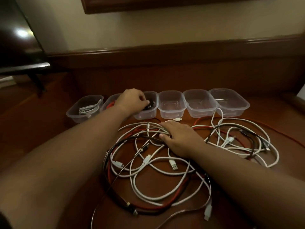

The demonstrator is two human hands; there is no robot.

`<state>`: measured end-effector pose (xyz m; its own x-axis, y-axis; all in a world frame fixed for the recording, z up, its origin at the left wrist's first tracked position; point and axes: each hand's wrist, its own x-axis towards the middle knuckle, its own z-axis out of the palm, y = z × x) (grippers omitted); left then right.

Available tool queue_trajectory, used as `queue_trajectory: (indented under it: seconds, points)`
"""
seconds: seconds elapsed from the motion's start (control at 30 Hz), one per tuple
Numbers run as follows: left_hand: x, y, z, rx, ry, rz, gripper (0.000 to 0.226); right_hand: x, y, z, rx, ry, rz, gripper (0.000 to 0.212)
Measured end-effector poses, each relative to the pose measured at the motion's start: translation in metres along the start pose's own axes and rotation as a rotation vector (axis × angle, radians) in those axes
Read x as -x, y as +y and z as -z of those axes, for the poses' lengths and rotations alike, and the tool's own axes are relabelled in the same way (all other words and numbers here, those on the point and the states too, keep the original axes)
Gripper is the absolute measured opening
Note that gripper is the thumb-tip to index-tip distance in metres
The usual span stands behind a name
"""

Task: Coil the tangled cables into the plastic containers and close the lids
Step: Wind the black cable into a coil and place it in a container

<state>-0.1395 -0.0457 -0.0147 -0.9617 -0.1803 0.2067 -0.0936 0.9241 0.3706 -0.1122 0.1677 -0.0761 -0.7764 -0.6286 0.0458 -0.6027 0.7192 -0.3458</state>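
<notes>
Cables (pixel 158 164) lie in a loose tangle on the dark wooden surface (pixel 49 133), nearest the camera: white, red and black strands looped over one another, with several white plugs showing among them. Both bare forearms reach out over this heap. Right hand (pixel 179 139) rests palm down on the far middle of the tangle, fingers straight and close together, lying across a bundle of white strands and not curled round any of them. Beyond the heap stands a row of six clear plastic containers, all without lids on them. Left hand (pixel 133 100) is over the third container (pixel 146 113) from the left, fingers curled down, pinching a black cable (pixel 149 104) at the container's mouth. To its left, partly hidden by the wrist, the second container (pixel 109 101) holds a red cable (pixel 110 104), and the leftmost container (pixel 84 108) holds a coiled white cable (pixel 90 108). To the right of the hand, the fourth container (pixel 171 104), fifth container (pixel 200 103) and sixth container (pixel 230 101) stand side by side. Behind the row runs a dark wooden ledge (pixel 165 52) against a pale wall (pixel 148 27)
</notes>
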Motion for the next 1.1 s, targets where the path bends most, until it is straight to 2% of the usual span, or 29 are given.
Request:
queue_trajectory:
  seconds: [0.13,0.27,0.33,0.47,0.63,0.77,0.93,1.1]
  points:
    - [0.061,0.007,0.0,-0.029,-0.206,-0.113,0.01,0.002,-0.004,0.01,-0.186,0.015,-0.142,0.036]
    - [0.104,-0.004,-0.001,-0.474,-0.305,-0.279,0.031,0.015,-0.018,0.023,-0.16,0.055,-0.186,0.042]
    - [0.114,-0.007,-0.002,-0.482,-0.25,-0.27,0.03,0.025,-0.03,0.029,-0.11,0.043,-0.175,0.043]
    - [0.123,0.002,0.016,-0.212,-0.069,-0.16,0.023,0.046,-0.05,0.043,-0.137,0.055,-0.164,0.04]
    - [0.131,0.032,0.06,-0.167,0.13,-0.243,0.026,0.073,-0.062,0.065,-0.113,0.122,-0.174,0.032]
    - [0.137,0.051,0.079,-0.193,0.177,-0.28,0.027,0.09,-0.063,0.072,-0.11,0.154,-0.197,0.037]
    - [0.141,0.059,0.09,-0.223,0.208,-0.317,0.025,0.104,-0.06,0.082,-0.211,0.28,-0.214,0.024]
    - [0.136,0.055,0.099,-0.09,0.231,-0.37,0.021,0.106,-0.051,0.105,-0.282,0.399,-0.22,0.016]
